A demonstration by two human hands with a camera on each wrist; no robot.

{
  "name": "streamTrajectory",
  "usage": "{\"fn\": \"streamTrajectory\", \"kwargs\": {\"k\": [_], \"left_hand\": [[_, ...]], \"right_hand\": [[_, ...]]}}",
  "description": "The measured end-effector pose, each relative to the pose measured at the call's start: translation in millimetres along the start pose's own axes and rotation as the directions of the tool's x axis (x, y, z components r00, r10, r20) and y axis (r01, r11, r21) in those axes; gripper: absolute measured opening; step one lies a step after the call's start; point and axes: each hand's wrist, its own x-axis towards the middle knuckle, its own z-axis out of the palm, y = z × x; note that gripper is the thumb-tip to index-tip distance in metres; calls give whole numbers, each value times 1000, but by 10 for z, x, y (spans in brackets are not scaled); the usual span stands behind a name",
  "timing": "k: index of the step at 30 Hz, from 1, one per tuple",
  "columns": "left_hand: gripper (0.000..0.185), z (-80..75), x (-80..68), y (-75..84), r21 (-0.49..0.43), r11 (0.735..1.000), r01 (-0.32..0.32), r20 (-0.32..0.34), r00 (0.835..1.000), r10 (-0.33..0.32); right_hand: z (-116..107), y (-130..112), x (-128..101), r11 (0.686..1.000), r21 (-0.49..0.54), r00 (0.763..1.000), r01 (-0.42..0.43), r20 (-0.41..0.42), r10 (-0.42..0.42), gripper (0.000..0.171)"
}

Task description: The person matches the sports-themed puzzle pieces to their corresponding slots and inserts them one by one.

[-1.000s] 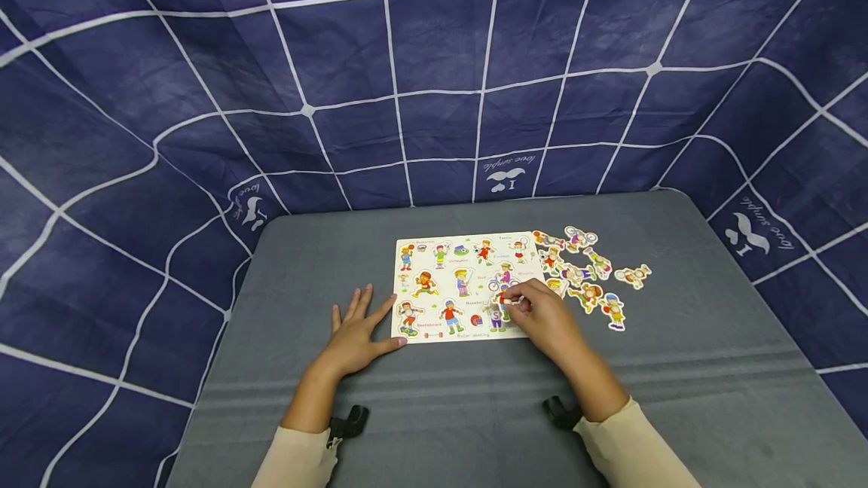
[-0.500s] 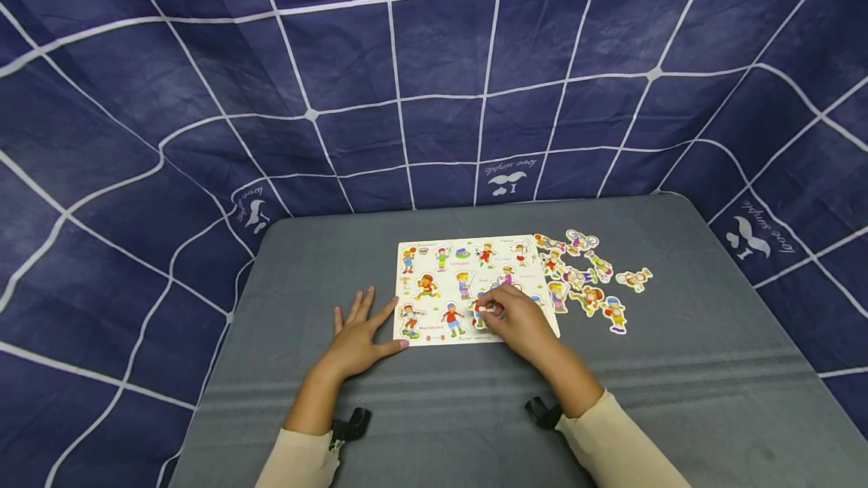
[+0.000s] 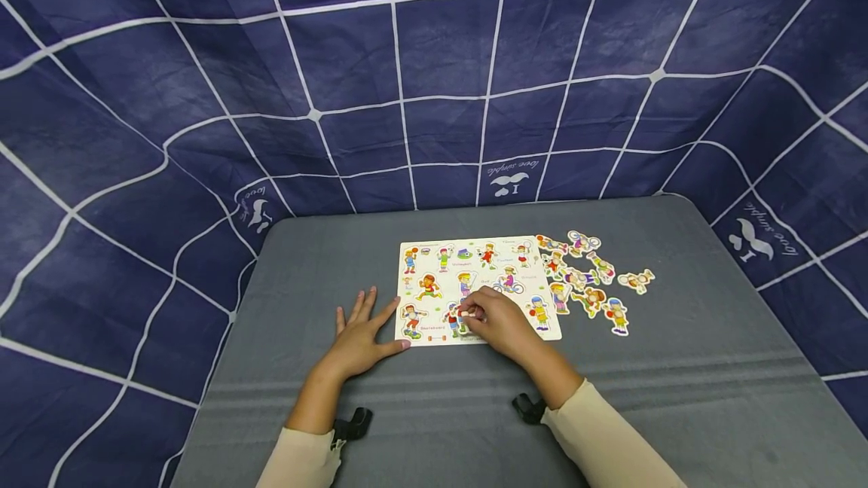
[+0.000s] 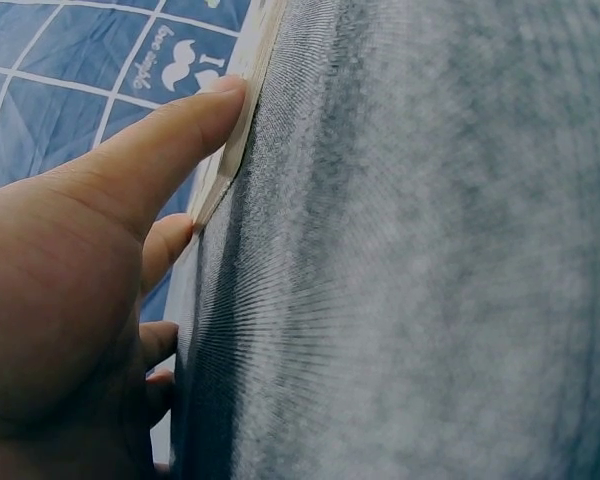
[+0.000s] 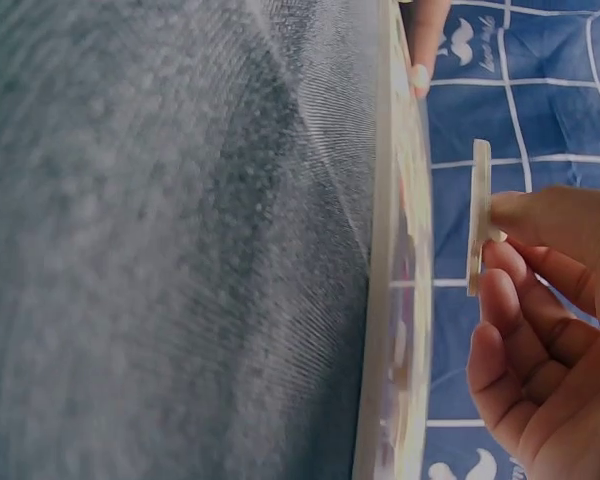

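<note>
A thin, flat, pale-edged figure piece (image 5: 479, 218) is hovering just above a cream, rectangular printed board (image 3: 541, 289), near its near edge. The right hand (image 3: 498, 320) is pinching it between thumb and fingers. The left hand (image 3: 356, 341) is spreading its fingers, gripping nothing, thumb touching the board's near left corner, index fingertip its left edge. Colourful figure-shaped cutouts (image 3: 592, 300) are lying along its right edge on the grey cloth-covered worktop (image 3: 434, 413).

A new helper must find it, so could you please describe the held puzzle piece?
On the grey table lies a pale puzzle board. Over its nearer half, the right hand pinches a thin piece, the only one held clear of board and table.
</note>
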Motion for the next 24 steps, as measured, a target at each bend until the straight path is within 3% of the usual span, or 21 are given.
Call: {"fn": "streamTrajectory", "kwargs": {"k": [11, 24], "left_hand": [[89, 1, -3, 0, 5, 1000, -7, -19, 1000, 7], [89, 7, 7, 1, 18, 1000, 3, -11, 1000, -3]], "right_hand": [[96, 11, 63, 1000, 4, 998, 2, 58, -3, 10], [175, 30, 158, 997, -42, 990, 66, 130, -60, 10]]}}
